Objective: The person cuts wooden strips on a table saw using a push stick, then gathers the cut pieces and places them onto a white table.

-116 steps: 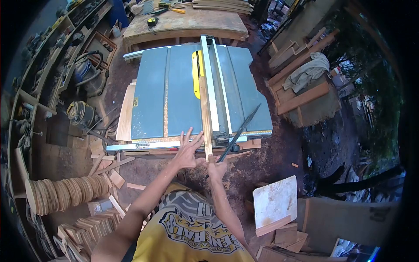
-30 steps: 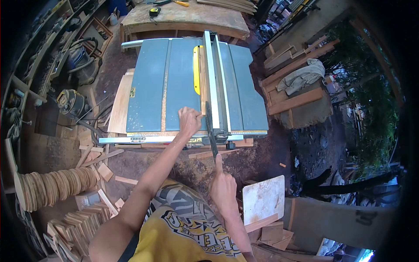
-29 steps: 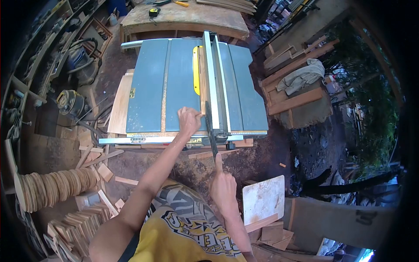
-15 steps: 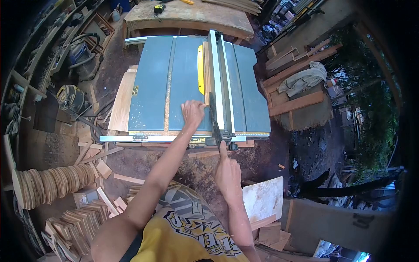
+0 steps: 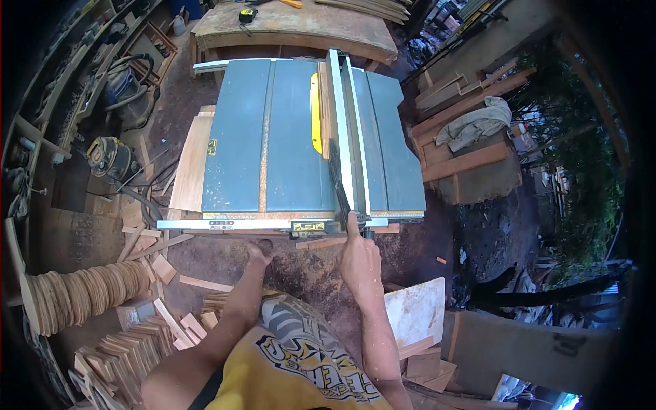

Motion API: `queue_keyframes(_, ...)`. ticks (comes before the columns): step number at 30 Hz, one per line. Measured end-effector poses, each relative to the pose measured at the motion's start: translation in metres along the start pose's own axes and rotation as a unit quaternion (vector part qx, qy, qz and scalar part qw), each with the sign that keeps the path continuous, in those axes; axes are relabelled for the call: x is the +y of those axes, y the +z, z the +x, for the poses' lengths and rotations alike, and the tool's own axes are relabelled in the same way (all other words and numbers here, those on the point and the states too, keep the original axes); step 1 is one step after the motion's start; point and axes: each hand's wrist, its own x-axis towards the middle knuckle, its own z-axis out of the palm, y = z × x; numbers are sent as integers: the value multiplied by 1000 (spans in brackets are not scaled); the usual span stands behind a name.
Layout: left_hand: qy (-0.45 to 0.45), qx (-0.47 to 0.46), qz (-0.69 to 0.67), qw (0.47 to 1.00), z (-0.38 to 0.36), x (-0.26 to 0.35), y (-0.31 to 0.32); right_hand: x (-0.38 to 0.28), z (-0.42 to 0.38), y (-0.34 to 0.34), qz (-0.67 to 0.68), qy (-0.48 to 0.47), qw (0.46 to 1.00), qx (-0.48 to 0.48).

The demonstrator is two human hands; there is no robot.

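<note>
My right hand (image 5: 360, 258) is closed around the handle of a dark push stick (image 5: 338, 179), with the index finger stretched along its top. The stick reaches forward over a table saw (image 5: 236, 137), its tip at the near end of a narrow wood strip (image 5: 326, 102). That strip lies between the yellow throat plate (image 5: 315, 113) and the long metal rip fence (image 5: 345, 130). My left hand (image 5: 257, 255) hangs low in front of the saw's front rail, apart from the saw; its fingers are blurred against the dark floor.
Behind the saw stands a wooden workbench (image 5: 294, 31) with a tape measure (image 5: 247, 14). Stacked wooden discs (image 5: 85, 294) and cut wood pieces (image 5: 123, 348) lie at left, near shop vacuums (image 5: 113, 160). A white board (image 5: 415, 311) leans at the right.
My left hand has left the saw table beside the strip and come back toward my body. My right hand has moved slightly forward with the push stick, and the strip has advanced along the fence.
</note>
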Motion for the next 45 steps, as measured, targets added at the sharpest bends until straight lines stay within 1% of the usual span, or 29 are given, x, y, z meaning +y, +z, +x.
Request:
queue_keyframes(2, -28, 12, -162, 986, 35, -6, 13, 0, 3, 0, -2, -4, 1000, 5)
queue_keyframes(4, -40, 14, -197, 980, 48, -13, 17, 0, 7, 0, -1, -7, 1000, 6)
queue_keyframes(7, -48, 18, -174, 983, 47, -20, 5, -6, 14, -4, 0, -1, 1000, -2)
queue_keyframes(13, -67, 33, -117, 990, 26, -33, -26, -7, 27, -4, 8, -5, 1000, 16)
queue_keyframes(16, -68, 35, -88, 993, 15, -37, -37, -8, 35, -5, 14, 0, 1000, -5)
queue_keyframes(19, -74, 35, -77, 994, 14, -38, -41, -11, 41, -8, 34, -6, 999, 8)
queue_keyframes(22, -75, 36, -57, 995, 10, -39, -46, -8, 48, -2, 22, -18, 999, 30)
queue_keyframes(25, -74, 37, -36, 996, 11, -38, -47, -13, 55, -7, 23, 1, 1000, 7)
queue_keyframes(30, -59, 28, 19, 998, 21, -31, -37, -12, 66, -3, 19, -17, 999, 25)
queue_keyframes(34, -19, 18, 70, 997, 41, -20, -15, -13, 74, -3, 17, -25, 999, 33)
queue_keyframes(38, 17, 11, 131, 991, 49, -10, 2, -11, 82, -2, 18, -14, 999, 26)
queue_keyframes(42, 53, 11, 248, 967, 42, -6, -4, -13, 91, -4, 28, -8, 999, 21)
queue_keyframes(45, 88, 19, 364, 927, 41, -3, -10, -12, 98, -3, 11, -14, 1000, 21)
